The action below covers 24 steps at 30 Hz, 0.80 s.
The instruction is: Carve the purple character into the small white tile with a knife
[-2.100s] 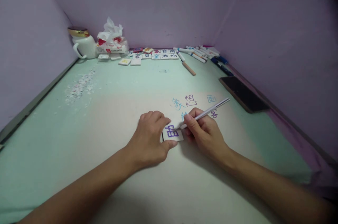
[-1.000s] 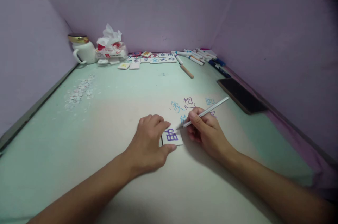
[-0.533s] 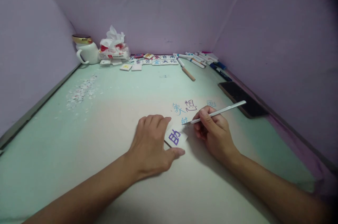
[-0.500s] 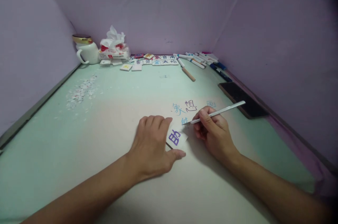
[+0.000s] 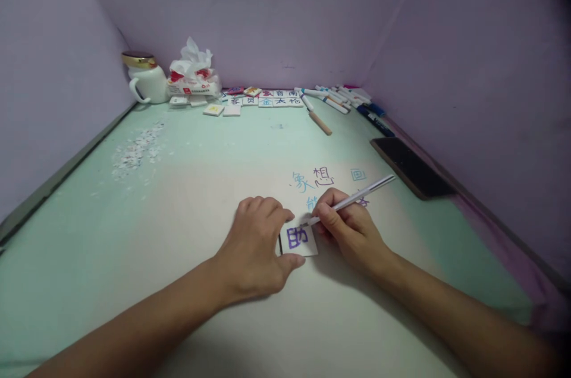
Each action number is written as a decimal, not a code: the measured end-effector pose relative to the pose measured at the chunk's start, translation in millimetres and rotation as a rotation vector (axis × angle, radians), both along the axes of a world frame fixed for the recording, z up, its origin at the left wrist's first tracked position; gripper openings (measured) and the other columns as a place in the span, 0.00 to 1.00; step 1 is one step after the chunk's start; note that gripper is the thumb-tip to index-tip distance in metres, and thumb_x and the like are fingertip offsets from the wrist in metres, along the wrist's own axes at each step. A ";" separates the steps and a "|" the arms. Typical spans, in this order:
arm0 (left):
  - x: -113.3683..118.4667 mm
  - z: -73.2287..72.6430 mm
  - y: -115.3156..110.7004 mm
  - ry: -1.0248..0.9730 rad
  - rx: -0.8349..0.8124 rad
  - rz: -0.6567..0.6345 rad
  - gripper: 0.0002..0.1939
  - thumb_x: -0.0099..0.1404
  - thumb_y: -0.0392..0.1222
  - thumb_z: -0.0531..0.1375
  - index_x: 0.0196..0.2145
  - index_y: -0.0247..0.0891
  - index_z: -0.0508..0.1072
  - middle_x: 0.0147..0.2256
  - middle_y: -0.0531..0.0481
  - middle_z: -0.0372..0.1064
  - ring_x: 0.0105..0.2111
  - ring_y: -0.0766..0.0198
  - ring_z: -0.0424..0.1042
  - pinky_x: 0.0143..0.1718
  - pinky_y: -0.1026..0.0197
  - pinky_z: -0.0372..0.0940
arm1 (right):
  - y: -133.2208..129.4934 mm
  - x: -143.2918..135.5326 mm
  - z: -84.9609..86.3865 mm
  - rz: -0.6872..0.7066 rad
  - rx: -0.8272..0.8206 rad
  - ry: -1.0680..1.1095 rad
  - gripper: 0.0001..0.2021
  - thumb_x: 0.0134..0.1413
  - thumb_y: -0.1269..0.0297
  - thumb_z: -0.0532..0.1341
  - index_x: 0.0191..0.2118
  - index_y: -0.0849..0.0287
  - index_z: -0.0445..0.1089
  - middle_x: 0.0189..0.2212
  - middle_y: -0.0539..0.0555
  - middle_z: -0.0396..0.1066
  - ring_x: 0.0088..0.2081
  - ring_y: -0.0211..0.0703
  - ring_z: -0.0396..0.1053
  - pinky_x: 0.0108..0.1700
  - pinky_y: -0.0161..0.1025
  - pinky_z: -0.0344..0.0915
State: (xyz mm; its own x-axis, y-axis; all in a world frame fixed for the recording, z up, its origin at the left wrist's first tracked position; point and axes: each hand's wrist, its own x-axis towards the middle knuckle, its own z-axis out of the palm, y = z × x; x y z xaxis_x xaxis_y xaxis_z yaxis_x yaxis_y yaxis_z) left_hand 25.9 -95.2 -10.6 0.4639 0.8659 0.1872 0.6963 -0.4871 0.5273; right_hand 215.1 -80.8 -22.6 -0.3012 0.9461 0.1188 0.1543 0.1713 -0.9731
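A white square tile [image 5: 312,245] with a purple written character lies flat on the table. My left hand [image 5: 261,241] grips its left side, with the fingers at the far edge and the thumb along the near edge. In my right hand [image 5: 345,220] is a slim craft knife [image 5: 368,192] with a pale handle, held like a pen. Its dark narrow tip meets the upper part of the purple character. Blue and purple characters [image 5: 322,176] are written on the tabletop just beyond, some of them partly covered by my right hand.
White shavings [image 5: 138,149] are scattered at the left. Along the back stand a lidded white mug [image 5: 149,84] and a tissue pack [image 5: 194,81], beside several lettered tiles [image 5: 279,102]. Several markers [image 5: 330,98], a brown stick [image 5: 320,123] and a dark phone [image 5: 413,167] lie to the right.
The tile has turned so its character sits nearly upright to me. My right hand has moved left and nearer, bringing the knife tip onto the character. My left hand still grips the tile.
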 end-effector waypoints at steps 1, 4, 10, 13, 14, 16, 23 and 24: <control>0.2 0.1 0.4 -0.001 -0.005 -0.002 0.21 0.48 0.43 0.66 0.40 0.35 0.69 0.39 0.45 0.66 0.41 0.53 0.63 0.48 0.46 0.55 | 0.5 0.1 0.2 0.007 0.004 -0.012 0.15 0.62 0.55 0.53 0.28 0.58 0.59 0.17 0.44 0.59 0.19 0.32 0.55 0.21 0.32 0.51; 0.0 1.2 2.0 -0.009 -0.015 -0.024 0.19 0.48 0.41 0.66 0.38 0.36 0.69 0.37 0.47 0.67 0.40 0.54 0.64 0.47 0.47 0.56 | 1.9 0.0 1.3 0.033 0.032 -0.051 0.15 0.63 0.55 0.53 0.28 0.58 0.60 0.18 0.45 0.59 0.19 0.32 0.55 0.20 0.32 0.51; -1.3 3.3 3.6 -0.018 -0.043 -0.044 0.19 0.48 0.41 0.67 0.39 0.39 0.71 0.37 0.48 0.67 0.39 0.54 0.64 0.47 0.47 0.55 | 4.1 -1.5 3.8 0.086 0.065 -0.087 0.13 0.63 0.57 0.52 0.29 0.58 0.60 0.19 0.45 0.58 0.19 0.33 0.56 0.21 0.32 0.52; -2.0 4.3 4.4 -0.016 -0.074 -0.056 0.18 0.49 0.41 0.67 0.40 0.40 0.72 0.37 0.48 0.66 0.40 0.55 0.63 0.48 0.47 0.54 | 3.9 -0.1 4.1 0.112 0.086 -0.104 0.13 0.63 0.58 0.51 0.29 0.58 0.61 0.19 0.45 0.57 0.20 0.33 0.55 0.21 0.33 0.52; -2.4 4.7 4.8 -0.015 -0.084 -0.063 0.18 0.49 0.41 0.67 0.40 0.40 0.73 0.38 0.48 0.66 0.40 0.55 0.63 0.48 0.47 0.54 | 3.9 0.7 4.2 0.116 0.094 -0.111 0.13 0.63 0.58 0.51 0.29 0.58 0.61 0.19 0.45 0.57 0.20 0.33 0.55 0.21 0.33 0.52; -3.0 5.8 5.4 -0.013 -0.103 -0.078 0.19 0.50 0.40 0.66 0.41 0.41 0.73 0.39 0.48 0.65 0.41 0.55 0.63 0.48 0.47 0.53 | 4.0 2.1 4.6 0.116 0.114 -0.127 0.12 0.63 0.59 0.51 0.29 0.58 0.61 0.19 0.46 0.58 0.20 0.34 0.56 0.22 0.33 0.52; -4.2 7.9 7.1 0.001 -0.129 -0.097 0.19 0.51 0.40 0.65 0.43 0.40 0.72 0.40 0.48 0.64 0.42 0.55 0.62 0.50 0.46 0.52 | 6.4 1.7 7.0 0.126 0.228 -0.150 0.12 0.63 0.61 0.51 0.29 0.58 0.61 0.21 0.47 0.58 0.22 0.35 0.58 0.23 0.34 0.55; -4.1 7.8 7.2 0.001 -0.131 -0.097 0.19 0.51 0.40 0.65 0.43 0.40 0.72 0.40 0.48 0.64 0.42 0.55 0.62 0.50 0.46 0.52 | 6.6 1.3 7.1 0.133 0.230 -0.147 0.11 0.63 0.61 0.51 0.29 0.58 0.61 0.21 0.47 0.58 0.22 0.35 0.57 0.23 0.34 0.55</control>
